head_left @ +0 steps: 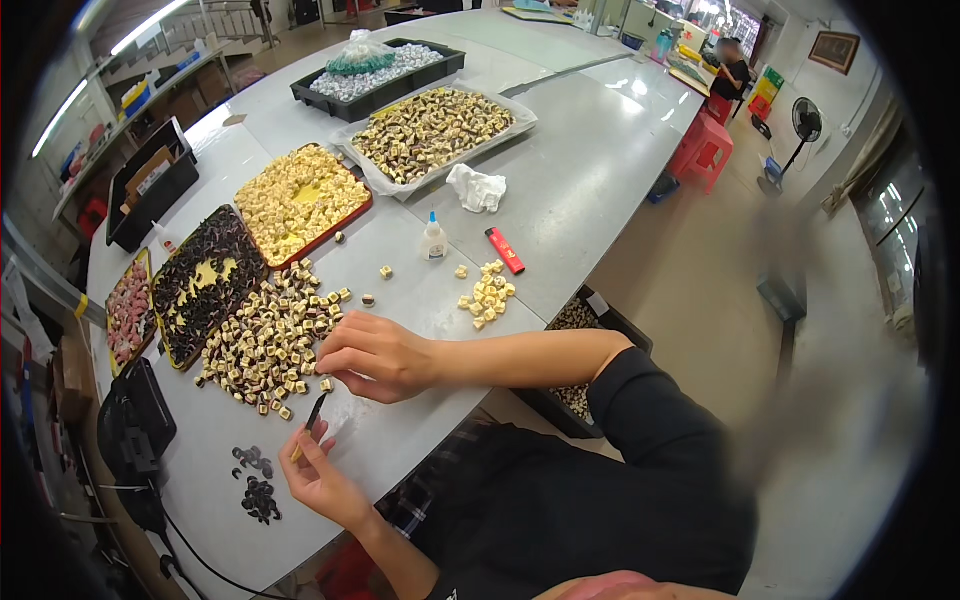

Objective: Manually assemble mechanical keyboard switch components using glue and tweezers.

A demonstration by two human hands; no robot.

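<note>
My left hand [325, 485] is closed around a slim tool [316, 410] with a dark, pointed, blade-like end and a bit of yellow lower down. Just above it, my right hand [385, 355] reaches in from the right, its thumb and fingertips pinched together at the edge of a pile of small cream-and-dark-brown cubes [265, 345]. What sits between those fingertips is hidden. A single cube [327, 385] lies right below them, close to the tool's tip. Small black curved pieces [261, 500] lie left of my left hand.
Trays of cream pieces [300, 195], black pieces [205, 280] and pink pieces [130, 310] stand left; a tray of finished-looking cubes [430, 130] and a black crate [385, 80] lie farther back. Nearby are a glue bottle [433, 242], a red lighter-like object [505, 250], crumpled tissue [477, 188] and cream cubes [487, 295].
</note>
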